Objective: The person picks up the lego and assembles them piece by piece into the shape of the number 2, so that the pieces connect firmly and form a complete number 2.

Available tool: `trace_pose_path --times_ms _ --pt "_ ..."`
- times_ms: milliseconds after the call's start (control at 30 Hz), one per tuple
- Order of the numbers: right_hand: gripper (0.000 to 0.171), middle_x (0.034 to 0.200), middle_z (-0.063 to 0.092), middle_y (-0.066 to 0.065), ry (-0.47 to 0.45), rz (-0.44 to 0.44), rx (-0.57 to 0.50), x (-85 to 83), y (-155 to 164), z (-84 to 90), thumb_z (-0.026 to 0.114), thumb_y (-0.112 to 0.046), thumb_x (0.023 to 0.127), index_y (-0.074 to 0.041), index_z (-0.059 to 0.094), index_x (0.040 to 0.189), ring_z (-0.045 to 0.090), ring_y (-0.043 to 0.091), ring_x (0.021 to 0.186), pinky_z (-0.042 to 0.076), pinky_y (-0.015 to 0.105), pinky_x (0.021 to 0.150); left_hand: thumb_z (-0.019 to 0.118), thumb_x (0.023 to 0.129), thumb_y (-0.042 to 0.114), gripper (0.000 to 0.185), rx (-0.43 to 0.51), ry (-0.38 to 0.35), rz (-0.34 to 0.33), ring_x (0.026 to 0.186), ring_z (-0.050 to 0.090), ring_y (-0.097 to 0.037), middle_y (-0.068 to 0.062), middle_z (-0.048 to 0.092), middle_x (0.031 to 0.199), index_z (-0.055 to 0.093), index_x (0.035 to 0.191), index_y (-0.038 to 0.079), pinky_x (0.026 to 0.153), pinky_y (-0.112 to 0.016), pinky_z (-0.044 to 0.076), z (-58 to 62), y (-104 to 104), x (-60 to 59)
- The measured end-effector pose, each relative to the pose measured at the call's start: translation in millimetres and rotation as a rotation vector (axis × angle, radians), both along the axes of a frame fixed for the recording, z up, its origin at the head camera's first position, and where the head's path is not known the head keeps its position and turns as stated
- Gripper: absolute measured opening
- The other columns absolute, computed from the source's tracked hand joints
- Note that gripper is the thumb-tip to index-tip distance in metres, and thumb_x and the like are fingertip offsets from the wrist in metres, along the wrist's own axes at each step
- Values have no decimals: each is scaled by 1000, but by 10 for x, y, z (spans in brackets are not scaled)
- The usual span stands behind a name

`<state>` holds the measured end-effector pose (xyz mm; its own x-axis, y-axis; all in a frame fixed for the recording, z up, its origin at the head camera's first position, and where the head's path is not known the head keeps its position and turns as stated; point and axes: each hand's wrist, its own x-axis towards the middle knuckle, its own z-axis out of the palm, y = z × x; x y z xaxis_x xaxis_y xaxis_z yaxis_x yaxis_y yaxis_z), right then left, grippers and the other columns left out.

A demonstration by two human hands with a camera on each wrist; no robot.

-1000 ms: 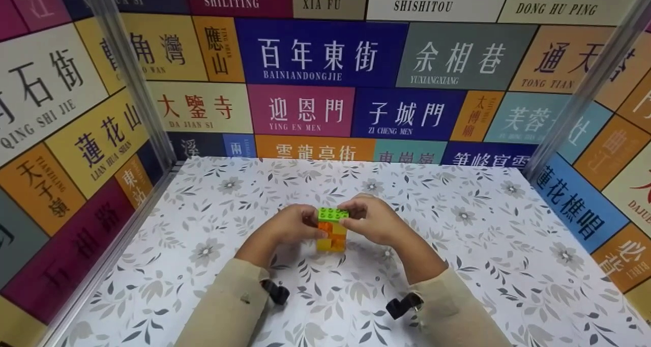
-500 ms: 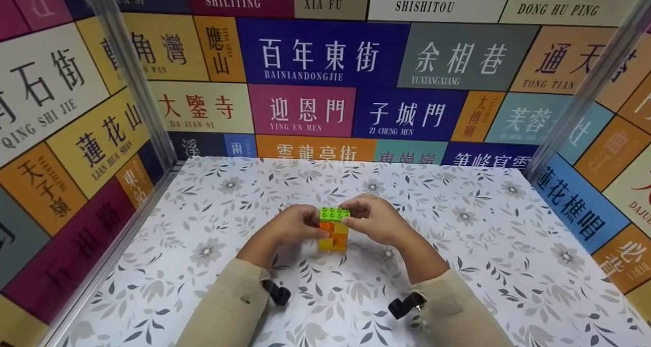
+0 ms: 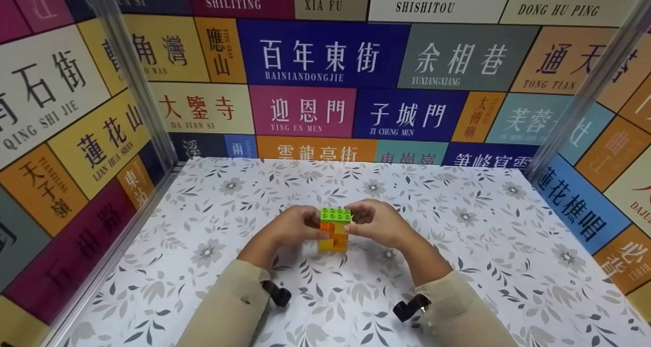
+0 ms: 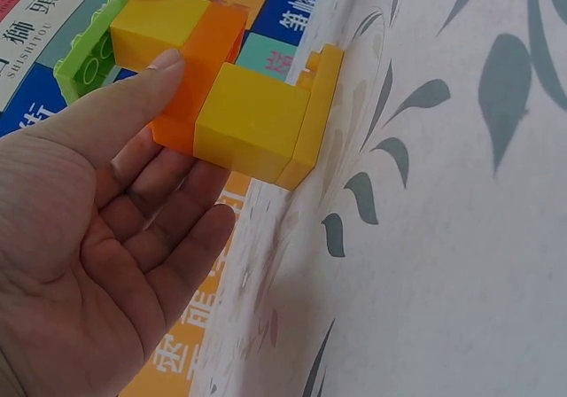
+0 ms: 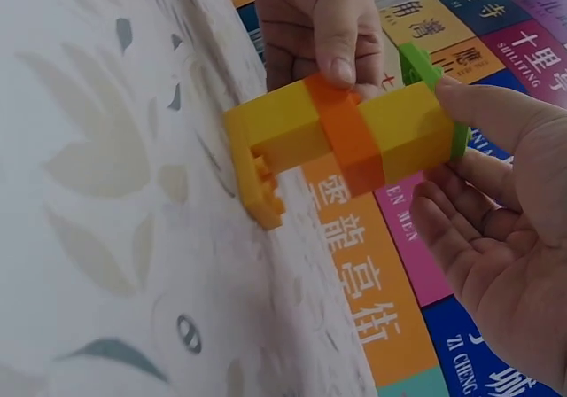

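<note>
A small tower of toy building bricks stands on the table in the head view, topped by a thin green brick (image 3: 335, 214) with studs. Below it come a yellow brick (image 5: 407, 131), an orange brick (image 5: 345, 138), another yellow brick (image 4: 252, 113) and a thin orange-yellow base piece (image 5: 251, 171). My left hand (image 3: 292, 226) pinches the orange brick, thumb on its near face. At the tower's right side, my right hand (image 3: 381, 224) holds the upper yellow brick by thumb and forefinger, close under the green one. Its other fingers are loosely bent; their tips are partly hidden.
The tabletop (image 3: 325, 306) has a white covering with grey flowers and leaves. Walls of coloured sign panels (image 3: 325, 54) rise behind and at both sides, with clear corner posts (image 3: 137, 82). Black wrist straps (image 3: 277, 293) sit over the beige sleeves (image 3: 224, 306).
My right hand has shifted slightly right and down, its thumb moving from the green brick's edge to the yellow brick below. The left hand and the tower look nearly unchanged.
</note>
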<state>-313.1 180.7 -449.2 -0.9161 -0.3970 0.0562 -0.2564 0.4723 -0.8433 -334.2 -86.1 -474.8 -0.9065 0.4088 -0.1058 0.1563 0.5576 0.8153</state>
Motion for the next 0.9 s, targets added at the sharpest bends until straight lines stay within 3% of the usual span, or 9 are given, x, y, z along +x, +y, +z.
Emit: trace_pose_path --times_ms 267,467,700,900 --pt "47 113 79 10 -65 7 7 -64 17 -171 87 -19 88 -6 74 131 72 16 97 59 28 90 92 86 34 26 13 -58 20 106 68 -19 7 77 107 76 102 23 105 -44 52 8 3 10" --pt "40 111 81 8 -76 -22 -11 -88 -10 -210 88 -18 88 -7 77 125 75 17 97 60 28 90 91 86 35 24 7 -40 28 102 67 -20 6 77 105 75 100 23 100 -42 52 20 0 22" --pt "37 114 81 7 -66 -106 -17 -85 -36 -231 85 -21 91 -9 77 125 76 18 103 61 35 96 87 89 39 25 16 -23 36 101 67 -19 5 77 106 78 107 25 97 -40 53 -5 -9 6" --pt "38 119 80 4 -88 -210 -27 -110 -50 -248 86 -26 92 -13 77 127 75 22 111 61 39 101 85 93 39 30 64 -59 76 109 70 -18 6 77 119 78 120 30 103 -42 56 -24 -15 -19"
